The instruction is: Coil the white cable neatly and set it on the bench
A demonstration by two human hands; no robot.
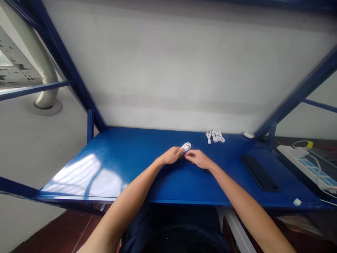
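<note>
A small coiled white cable (186,146) is held above the middle of the blue table (118,165). My left hand (172,155) grips the coil from the left with its fingertips. My right hand (197,158) meets it from the right, fingers curled and touching the coil's near end. Both forearms reach in from the bottom of the view.
Several bundled white cables (215,136) lie at the back of the table, with a small white object (249,135) by the right post. A black phone (259,172) lies flat on the right. A white power strip (306,163) sits further right. A small white piece (297,201) rests at the front right edge.
</note>
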